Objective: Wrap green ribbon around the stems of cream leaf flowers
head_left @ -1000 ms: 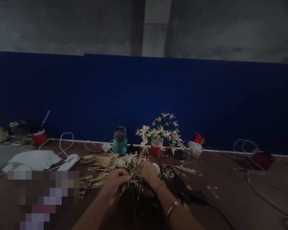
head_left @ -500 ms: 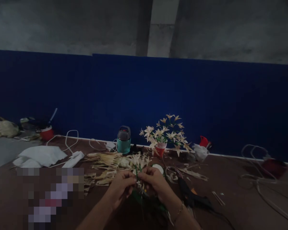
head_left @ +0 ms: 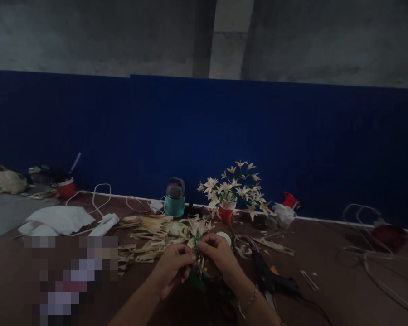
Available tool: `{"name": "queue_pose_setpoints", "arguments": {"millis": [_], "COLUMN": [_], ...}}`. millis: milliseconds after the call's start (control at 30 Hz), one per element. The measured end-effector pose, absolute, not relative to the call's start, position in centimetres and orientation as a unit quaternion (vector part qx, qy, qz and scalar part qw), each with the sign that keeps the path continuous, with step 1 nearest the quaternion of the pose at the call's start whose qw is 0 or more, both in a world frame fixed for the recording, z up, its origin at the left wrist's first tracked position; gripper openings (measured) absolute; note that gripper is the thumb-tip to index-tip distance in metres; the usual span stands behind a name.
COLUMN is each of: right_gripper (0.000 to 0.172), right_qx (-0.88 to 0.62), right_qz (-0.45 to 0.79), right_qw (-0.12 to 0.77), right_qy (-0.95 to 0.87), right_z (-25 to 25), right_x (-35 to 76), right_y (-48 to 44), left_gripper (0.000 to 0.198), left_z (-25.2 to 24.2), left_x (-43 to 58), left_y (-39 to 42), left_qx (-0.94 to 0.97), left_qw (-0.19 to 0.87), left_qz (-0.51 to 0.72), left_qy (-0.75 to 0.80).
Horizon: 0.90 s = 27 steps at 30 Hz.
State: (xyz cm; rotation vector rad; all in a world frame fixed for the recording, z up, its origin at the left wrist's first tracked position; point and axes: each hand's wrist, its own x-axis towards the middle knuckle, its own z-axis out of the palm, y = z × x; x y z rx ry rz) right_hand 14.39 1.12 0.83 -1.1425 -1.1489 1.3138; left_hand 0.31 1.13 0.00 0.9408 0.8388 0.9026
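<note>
My left hand and my right hand are close together low in the middle of the view, both pinched on a handmade pale flower with a green stem. The flower head stands just above my fingertips. The stem runs down between my hands into the dark. Behind my hands lies a heap of dried pale leaf strips on the brown table.
A red cup holding several finished pale flowers stands at the back, with a teal jar left of it. A black glue gun lies right of my hands. White cloth and cables lie at the sides. A blue wall runs behind.
My hands have come together on the flower stem; the right hand moved in from beside the tape roll. The view shifted slightly to the left.
</note>
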Motion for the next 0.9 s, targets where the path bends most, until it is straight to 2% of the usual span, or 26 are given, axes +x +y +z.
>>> {"name": "queue_pose_setpoints", "arguments": {"millis": [367, 900], "right_gripper": [0.035, 0.017], "right_qx": [-0.469, -0.469], "right_qz": [0.512, 0.482], "right_qw": [0.51, 0.514], "right_qy": [-0.508, -0.533], "right_z": [0.76, -0.1], "right_x": [14.22, 14.18], "right_y": [1.13, 1.18], "left_gripper": [0.015, 0.014], "left_z": [0.05, -0.08], "left_x": [0.24, 0.07], "left_y": [1.05, 1.31], "left_qx": [0.414, 0.402], "left_qw": [0.718, 0.719], "left_qz": [0.403, 0.411], "left_qy": [0.388, 0.391]}}
